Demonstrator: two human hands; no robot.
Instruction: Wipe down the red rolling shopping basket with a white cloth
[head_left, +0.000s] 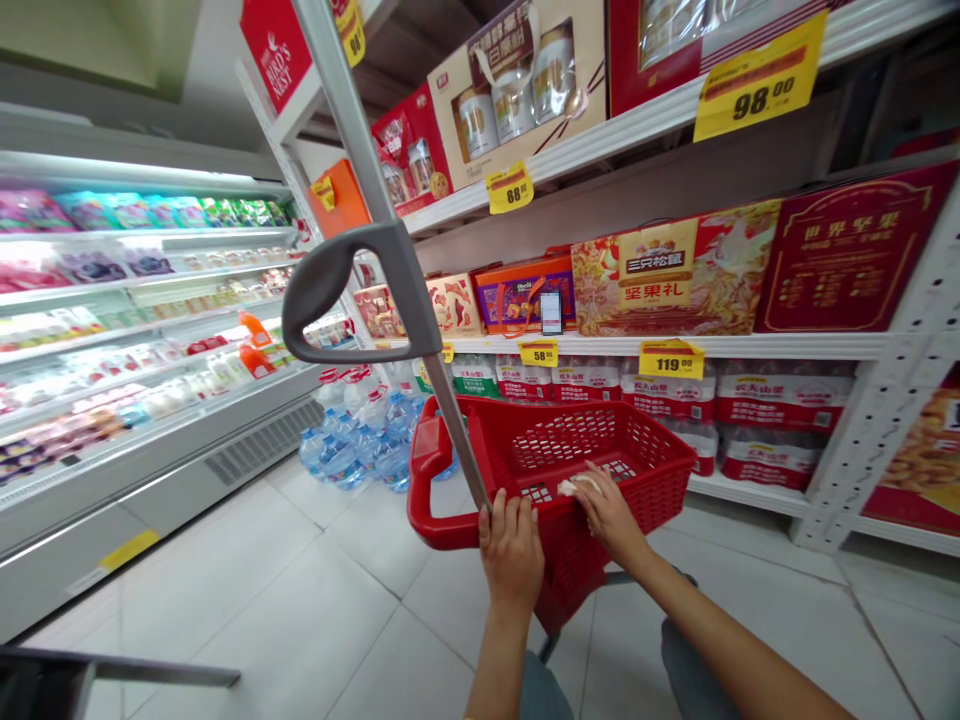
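A red plastic shopping basket (660, 480) on a wheeled frame stands on the floor before me. My left hand (512, 550) has its fingers hooked over the near rim, where the rim meets the handle end, gripping it. In my right hand (606, 510) is a crumpled white tissue (577, 485), pinched and pressed against the near side rim. A metal pole (457, 420) with a grey loop handle (397, 285) rises at a slant beside my left hand; its lower end is hidden there.
Behind the basket, a white shelf (750, 345) holds gift boxes (675, 270) above packs of bottled water (780, 400). Large water bottles (360, 440) stand on the floor at left. A lit refrigerated display (150, 420) lines the left side. A dark metal bar (165, 672) juts in at lower left.
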